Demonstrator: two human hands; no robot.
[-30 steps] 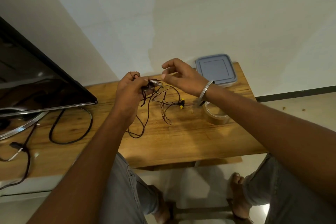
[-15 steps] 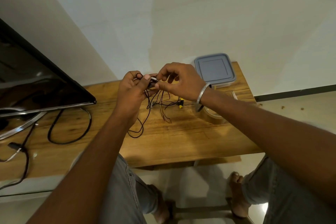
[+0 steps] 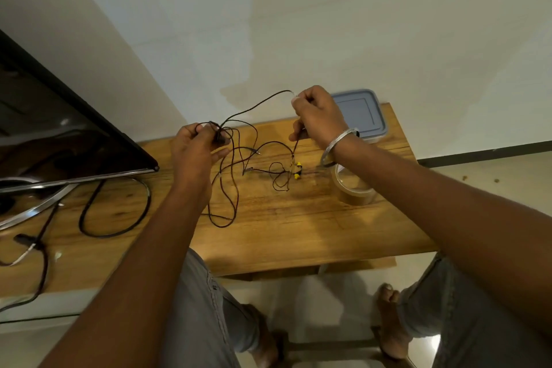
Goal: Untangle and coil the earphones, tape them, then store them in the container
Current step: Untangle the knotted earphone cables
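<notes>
Dark tangled earphones (image 3: pixel 297 170), yellow-tipped

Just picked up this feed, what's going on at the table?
A person is untangling the earphones. The left hand grips the knotted bunch of cable above the wooden table, while the right hand pinches a strand and holds it up and apart. The rest hangs in loose loops, with the yellow earbuds below the right hand. Nothing is coiled yet. The tape roll and lidded container sit near the right wrist.
</notes>
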